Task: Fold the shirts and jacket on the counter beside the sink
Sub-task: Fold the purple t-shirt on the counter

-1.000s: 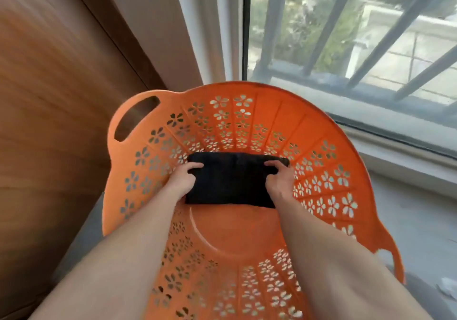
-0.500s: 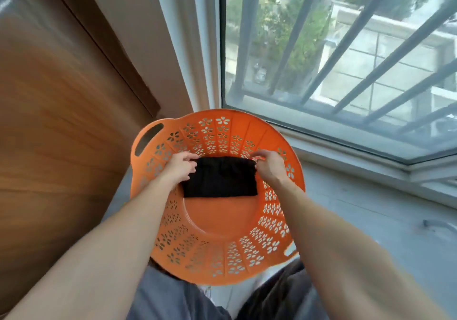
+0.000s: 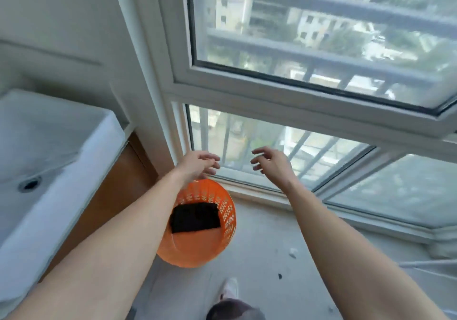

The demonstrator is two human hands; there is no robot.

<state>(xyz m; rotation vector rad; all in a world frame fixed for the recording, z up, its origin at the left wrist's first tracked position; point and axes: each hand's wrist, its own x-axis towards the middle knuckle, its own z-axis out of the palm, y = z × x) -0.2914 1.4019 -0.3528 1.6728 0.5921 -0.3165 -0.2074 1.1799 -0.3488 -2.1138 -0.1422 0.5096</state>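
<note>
Folded black garment point(image 3: 195, 217) in orange basket point(image 3: 197, 248), nothing gripped

L hand point(image 3: 197, 163) & R hand point(image 3: 272, 162) raised, fingers point(image 3: 211, 157) apart, loosely curled, empty, tips facing each other w/ a gap. Below L fingers: orange basket on floor point(image 3: 259, 258), garment flat inside, well apart from both hands. Beyond fingertips: window point(image 3: 296, 47). Far left of L fingers: white sink point(image 3: 49, 146).

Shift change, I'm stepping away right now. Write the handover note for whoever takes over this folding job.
Left hand: open, raised before the window, holds nothing.
Right hand: open, at about the same height, holds nothing.
Orange basket stands on the floor near the sink; a folded black garment lies inside it.
Done: that one piece is folded and in the basket.
Left: no other clothes are in view; look for the rest.
</note>
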